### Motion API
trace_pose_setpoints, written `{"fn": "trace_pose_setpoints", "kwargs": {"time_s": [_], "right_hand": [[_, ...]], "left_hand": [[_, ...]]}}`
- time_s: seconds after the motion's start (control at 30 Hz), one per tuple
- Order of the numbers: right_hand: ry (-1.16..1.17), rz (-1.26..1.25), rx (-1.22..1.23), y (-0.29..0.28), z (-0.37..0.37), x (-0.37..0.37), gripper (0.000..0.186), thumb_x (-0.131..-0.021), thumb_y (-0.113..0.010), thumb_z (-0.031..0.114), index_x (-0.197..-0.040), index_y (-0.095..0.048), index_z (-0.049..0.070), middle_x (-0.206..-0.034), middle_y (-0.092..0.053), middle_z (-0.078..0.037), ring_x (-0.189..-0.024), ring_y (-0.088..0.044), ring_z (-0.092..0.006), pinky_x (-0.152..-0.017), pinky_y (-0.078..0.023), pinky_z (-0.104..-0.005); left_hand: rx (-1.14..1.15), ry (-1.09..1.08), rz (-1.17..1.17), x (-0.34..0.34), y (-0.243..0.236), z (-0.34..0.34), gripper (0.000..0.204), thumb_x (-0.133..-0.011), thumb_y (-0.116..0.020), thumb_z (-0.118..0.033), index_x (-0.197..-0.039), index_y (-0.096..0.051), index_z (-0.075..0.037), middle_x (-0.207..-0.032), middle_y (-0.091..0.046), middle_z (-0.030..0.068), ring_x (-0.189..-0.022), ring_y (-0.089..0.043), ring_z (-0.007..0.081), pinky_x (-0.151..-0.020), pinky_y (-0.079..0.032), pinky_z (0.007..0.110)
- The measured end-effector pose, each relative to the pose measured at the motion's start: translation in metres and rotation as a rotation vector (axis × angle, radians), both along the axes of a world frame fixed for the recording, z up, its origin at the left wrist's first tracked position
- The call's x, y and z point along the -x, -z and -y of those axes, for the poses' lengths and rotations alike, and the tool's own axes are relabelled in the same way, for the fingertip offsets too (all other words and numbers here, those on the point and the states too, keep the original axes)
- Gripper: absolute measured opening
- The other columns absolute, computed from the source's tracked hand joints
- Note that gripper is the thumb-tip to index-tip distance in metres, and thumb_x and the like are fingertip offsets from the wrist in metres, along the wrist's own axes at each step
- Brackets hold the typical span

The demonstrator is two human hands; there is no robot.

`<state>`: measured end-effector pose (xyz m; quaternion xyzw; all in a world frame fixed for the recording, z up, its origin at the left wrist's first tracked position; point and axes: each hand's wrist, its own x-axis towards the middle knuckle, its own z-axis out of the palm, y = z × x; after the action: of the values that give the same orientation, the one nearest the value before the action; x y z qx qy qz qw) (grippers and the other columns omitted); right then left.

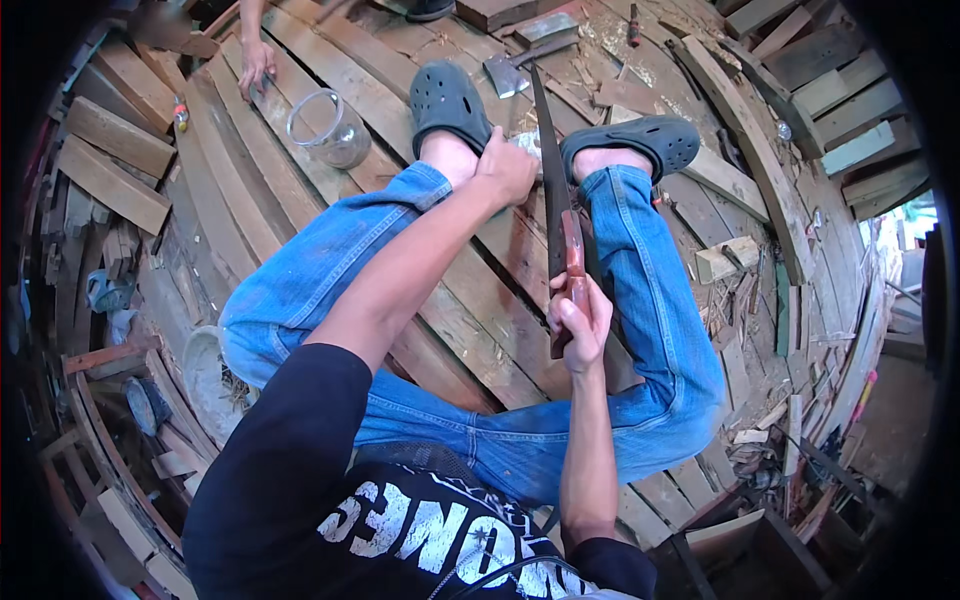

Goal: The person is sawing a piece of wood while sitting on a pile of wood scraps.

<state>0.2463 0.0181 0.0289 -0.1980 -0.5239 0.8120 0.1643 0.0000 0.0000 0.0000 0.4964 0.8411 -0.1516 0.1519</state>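
My right hand [582, 318] grips the reddish-brown wooden handle of a handsaw [550, 150]. Its long dark blade points away from me, tip up between my feet. Between my dark clogs, my left hand [508, 165] is closed at a small pale piece of wood [528, 146], beside the saw blade. The fingers' undersides are hidden, and whether the blade touches the wood I cannot tell. My left forearm crosses over my left leg. A hatchet [507, 74] with a grey head lies just beyond the saw's tip.
Wooden planks form the floor. A clear glass jar [345, 143] lies left of my left foot, near another person's hand [257, 65]. A screwdriver [634, 27] lies far off. Wood offcuts [728, 259] and a long beam [750, 150] are on the right; boards [118, 170] stack left.
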Motion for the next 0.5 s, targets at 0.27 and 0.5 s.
{"fn": "trace_pose_setpoints", "kwargs": {"time_s": [0.27, 0.5], "right_hand": [[-0.011, 0.174, -0.397, 0.01, 0.01, -0.001, 0.02, -0.062, -0.056, 0.015, -0.074, -0.054, 0.0, -0.059, -0.048, 0.0, -0.051, -0.042, -0.0072, -0.05, -0.035, -0.0227], [0.021, 0.118, -0.257, 0.017, 0.019, 0.004, 0.022, -0.059, -0.057, 0.016, -0.074, -0.052, 0.001, -0.056, -0.047, 0.002, -0.049, -0.043, -0.0071, -0.049, -0.036, -0.022]], "left_hand": [[-0.253, -0.166, 0.108, 0.01, 0.021, -0.016, 0.016, -0.076, -0.059, -0.016, -0.084, -0.071, -0.009, -0.091, -0.07, 0.015, -0.086, -0.068, 0.0283, -0.071, -0.054, 0.038], [-0.363, -0.104, 0.084, 0.02, 0.025, -0.008, 0.014, -0.073, -0.059, -0.013, -0.077, -0.072, -0.008, -0.081, -0.07, 0.0146, -0.078, -0.069, 0.0294, -0.067, -0.055, 0.039]]}}
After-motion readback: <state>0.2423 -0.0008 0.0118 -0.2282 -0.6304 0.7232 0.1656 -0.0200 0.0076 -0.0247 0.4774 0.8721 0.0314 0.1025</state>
